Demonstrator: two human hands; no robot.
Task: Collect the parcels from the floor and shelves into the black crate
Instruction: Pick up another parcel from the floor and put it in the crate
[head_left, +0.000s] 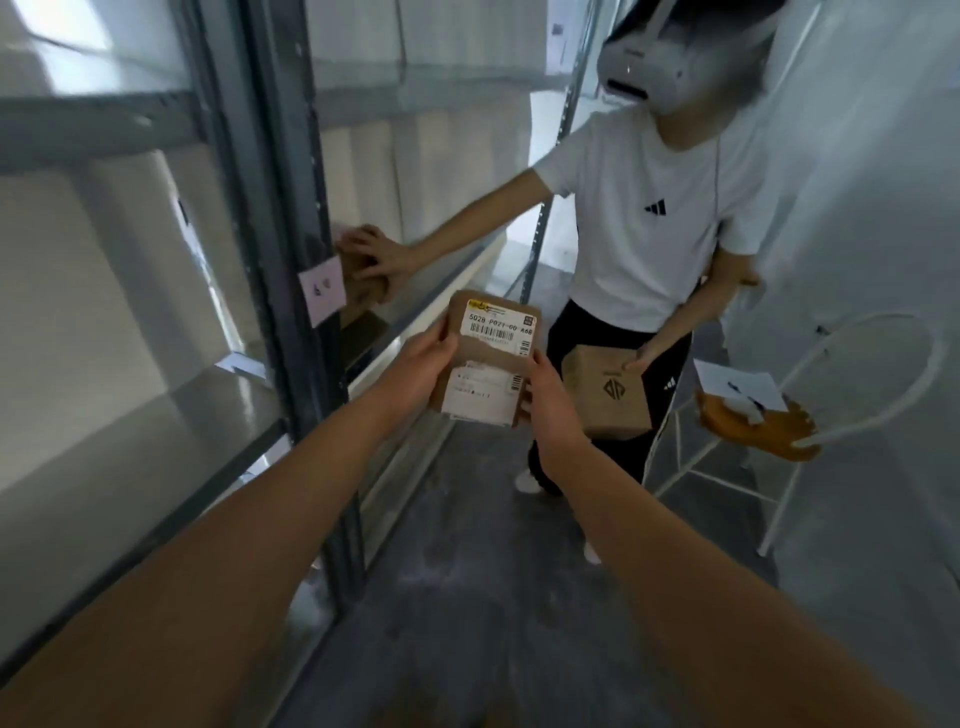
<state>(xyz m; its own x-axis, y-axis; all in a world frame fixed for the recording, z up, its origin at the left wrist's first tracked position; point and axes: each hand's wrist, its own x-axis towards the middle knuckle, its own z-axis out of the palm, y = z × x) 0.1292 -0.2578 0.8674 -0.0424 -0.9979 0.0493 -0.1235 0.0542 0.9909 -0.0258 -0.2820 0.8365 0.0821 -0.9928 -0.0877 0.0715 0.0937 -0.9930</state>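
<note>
I hold a flat brown cardboard parcel (491, 358) with white barcode labels up in front of me. My left hand (426, 364) grips its left edge and my right hand (545, 395) grips its right edge. Facing me, another person (654, 218) in a white shirt and a headset carries a brown box (605, 397) in one hand. Their other hand rests on a brown parcel (363, 283) lying on the metal shelf (441, 291) to my left. No black crate is in view.
A grey metal shelving rack (291, 312) with a pink label (322, 291) runs along my left. A white wire chair (810, 415) with papers on its orange seat stands at the right wall. The narrow aisle floor (467, 597) is grey concrete.
</note>
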